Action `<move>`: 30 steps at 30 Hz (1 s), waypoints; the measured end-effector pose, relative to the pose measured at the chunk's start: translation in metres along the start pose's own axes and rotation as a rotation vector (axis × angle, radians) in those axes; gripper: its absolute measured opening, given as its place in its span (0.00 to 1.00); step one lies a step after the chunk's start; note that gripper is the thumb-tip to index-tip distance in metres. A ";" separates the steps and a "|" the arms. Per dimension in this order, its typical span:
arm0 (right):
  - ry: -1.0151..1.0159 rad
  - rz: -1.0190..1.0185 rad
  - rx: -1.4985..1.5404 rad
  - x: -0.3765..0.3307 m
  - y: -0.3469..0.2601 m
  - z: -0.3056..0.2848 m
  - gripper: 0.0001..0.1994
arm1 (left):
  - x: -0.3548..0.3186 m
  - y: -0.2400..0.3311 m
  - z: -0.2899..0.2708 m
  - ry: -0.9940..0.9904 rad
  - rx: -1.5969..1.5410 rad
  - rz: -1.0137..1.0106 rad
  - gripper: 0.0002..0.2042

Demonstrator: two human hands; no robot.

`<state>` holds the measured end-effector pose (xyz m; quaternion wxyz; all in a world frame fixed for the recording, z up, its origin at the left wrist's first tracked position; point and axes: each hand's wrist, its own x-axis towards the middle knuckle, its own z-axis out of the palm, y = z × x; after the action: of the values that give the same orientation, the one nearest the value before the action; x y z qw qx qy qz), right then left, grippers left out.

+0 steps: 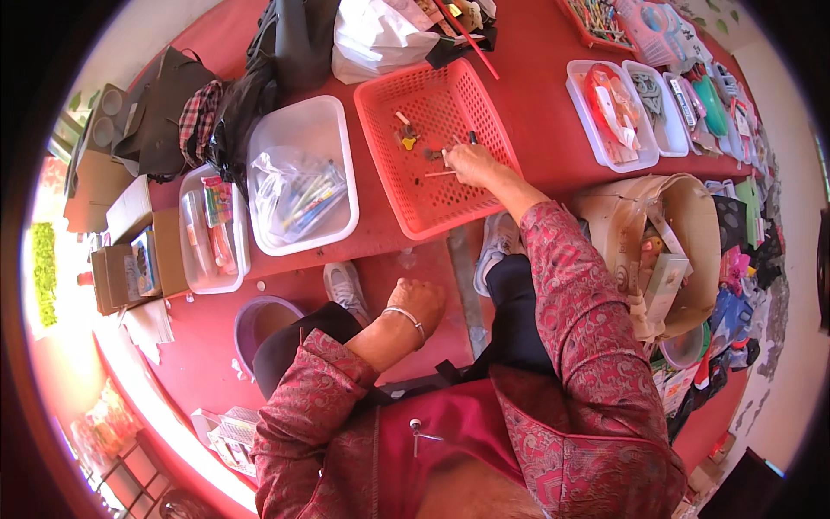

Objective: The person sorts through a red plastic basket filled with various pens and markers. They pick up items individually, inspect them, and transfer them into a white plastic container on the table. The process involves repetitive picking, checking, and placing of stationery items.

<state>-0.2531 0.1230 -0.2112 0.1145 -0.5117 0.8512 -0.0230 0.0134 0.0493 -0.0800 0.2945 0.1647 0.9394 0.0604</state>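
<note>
My right hand (474,164) reaches into a red perforated plastic basket (380,164) on the red table. Its fingers are pinched together low over the basket's floor, and what is between them is too small to make out. Around the fingertips lie thin whitish sticks (439,173) and small dark bits. Farther left in the same basket are a yellow piece (409,143) and a short white stick (403,118). My left hand (415,310), with a bracelet at the wrist, hangs above my lap, apart from the table. It is curled into a fist, and its inside is hidden.
A white tub (350,203) with bagged pens stands left of the basket, beside a smaller white tray (242,278). White containers (644,164) stand at the right. A large brown paper bag (605,208) is near my right forearm. A purple bucket (245,333) sits below the table.
</note>
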 end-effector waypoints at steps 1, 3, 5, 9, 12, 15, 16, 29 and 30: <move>-0.026 0.095 0.097 0.000 -0.004 -0.015 0.06 | -0.002 0.000 0.002 0.002 0.003 -0.010 0.10; 0.074 0.309 0.318 0.005 0.013 -0.024 0.07 | -0.004 0.000 0.001 0.014 0.022 -0.015 0.09; 0.177 0.420 0.634 0.005 0.026 -0.038 0.07 | -0.008 -0.003 0.004 0.039 0.031 -0.038 0.09; 0.239 0.705 0.952 0.018 0.041 -0.024 0.09 | -0.011 -0.005 0.000 0.049 0.027 -0.048 0.09; 0.148 0.645 0.701 0.027 0.019 -0.009 0.11 | -0.014 -0.004 0.001 0.070 0.070 -0.039 0.08; -0.009 0.650 0.416 0.029 -0.019 -0.017 0.13 | -0.016 -0.004 0.002 0.090 0.045 -0.030 0.07; 0.049 0.628 0.263 0.029 -0.031 -0.015 0.14 | -0.017 -0.004 0.004 0.088 0.050 -0.039 0.07; -0.051 0.468 1.185 0.017 0.042 -0.046 0.08 | -0.011 -0.005 -0.001 0.078 0.021 -0.041 0.07; -0.089 0.438 1.309 0.016 0.040 -0.054 0.08 | -0.011 -0.004 -0.002 0.071 0.018 -0.043 0.07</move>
<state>-0.3064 0.1240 -0.1671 0.4367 -0.1543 0.7403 -0.4872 0.0195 0.0417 -0.0735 0.2608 0.1447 0.9531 0.0516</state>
